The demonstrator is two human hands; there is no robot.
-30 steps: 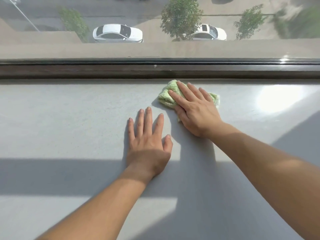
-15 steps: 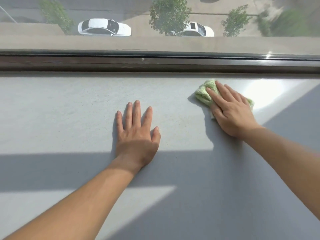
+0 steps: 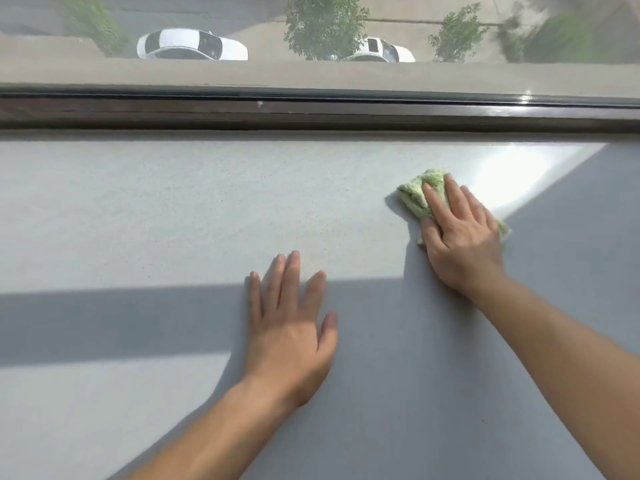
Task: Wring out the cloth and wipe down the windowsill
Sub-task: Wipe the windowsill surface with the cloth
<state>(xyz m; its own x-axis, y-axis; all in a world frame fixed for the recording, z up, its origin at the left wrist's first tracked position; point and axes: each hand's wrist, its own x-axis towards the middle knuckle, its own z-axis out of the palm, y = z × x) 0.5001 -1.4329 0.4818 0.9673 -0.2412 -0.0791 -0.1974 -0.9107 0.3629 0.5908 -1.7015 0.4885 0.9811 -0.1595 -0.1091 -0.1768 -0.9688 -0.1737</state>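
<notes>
A wide pale grey windowsill (image 3: 138, 220) fills the view, part in sun and part in shadow. A bunched light green cloth (image 3: 415, 194) lies on it at the right. My right hand (image 3: 460, 237) presses flat on the cloth with straight fingers and covers most of it. Only the cloth's left end and a small corner at the right show. My left hand (image 3: 291, 334) rests palm down on the bare sill, fingers spread, below and to the left of the cloth.
A dark brown window frame rail (image 3: 311, 112) runs along the sill's far edge. Beyond the glass are two white cars and trees far below. A bright glare patch (image 3: 512, 178) lies on the sill just right of the cloth.
My right hand has slid the cloth rightward along the sill and then back toward me, away from the frame. My left hand has stayed flat on the sill.
</notes>
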